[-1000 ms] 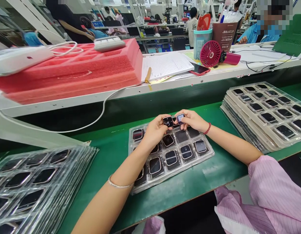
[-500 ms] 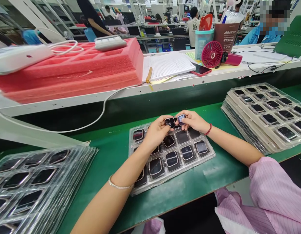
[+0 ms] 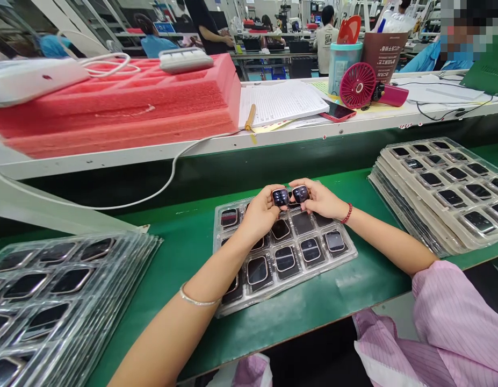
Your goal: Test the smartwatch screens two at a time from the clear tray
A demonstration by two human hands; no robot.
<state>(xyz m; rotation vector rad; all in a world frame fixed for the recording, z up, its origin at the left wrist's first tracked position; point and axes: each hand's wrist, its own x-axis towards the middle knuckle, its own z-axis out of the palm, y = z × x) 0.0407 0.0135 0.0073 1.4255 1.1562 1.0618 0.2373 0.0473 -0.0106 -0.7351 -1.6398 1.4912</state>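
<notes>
Just right of centre, side by side.
Left hand (image 3: 260, 212) pinches left watch (image 3: 280, 197); right hand (image 3: 323, 200) pinches right watch (image 3: 301, 193).

Bright, even light falls on the tray (image 3: 296, 281). Just above its far edge, the watches (image 3: 280, 198) in my left hand (image 3: 261, 210) and right hand (image 3: 324, 201) catch small pale glints. On its near side, the green mat (image 3: 329, 298) has a soft sheen. Left of it, the tray stack (image 3: 125, 293) looks stretched; far beyond it, the workers (image 3: 326, 43) are soft, one face pixelated.
</notes>
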